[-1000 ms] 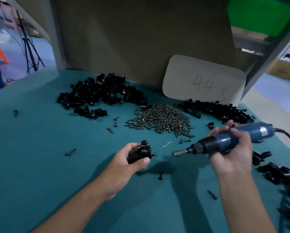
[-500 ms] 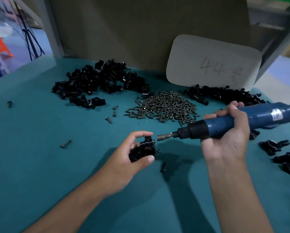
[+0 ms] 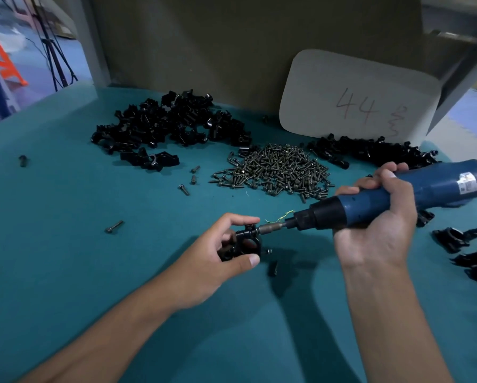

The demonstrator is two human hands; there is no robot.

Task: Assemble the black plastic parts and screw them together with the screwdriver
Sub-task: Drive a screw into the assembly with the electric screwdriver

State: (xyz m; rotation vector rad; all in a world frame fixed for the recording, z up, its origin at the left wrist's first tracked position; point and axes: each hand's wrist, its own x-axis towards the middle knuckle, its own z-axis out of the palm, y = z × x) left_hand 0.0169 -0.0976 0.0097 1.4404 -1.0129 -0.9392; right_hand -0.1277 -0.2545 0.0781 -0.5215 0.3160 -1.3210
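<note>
The small black plastic clamp assembly [image 3: 243, 243] is held just above the teal counter [image 3: 66, 244], a little in front of the heap of dark metal screws [image 3: 276, 172]. It is pinched by the left hand [image 3: 218, 261], the thumb pressed on its near edge and the forefinger hooked over its top, so that its upper screw hole is turned sideways towards the tool. A second screw is seen protruding from its lower right side. The blue electric screwdriver [image 3: 392, 200] is gripped by the right hand [image 3: 378, 230], all fingers wrapped closed around the barrel, and is laid nearly level so that its bit meets the top of the assembly; the screw under the bit cannot be made out. This hold is judged to keep the part from spinning while a screw is driven. Behind and left of the screw heap a pile of loose black plastic parts [image 3: 171, 128] is spread; another pile [image 3: 370, 150] is lying to its right, below a grey card marked 44 [image 3: 356, 92].
</note>
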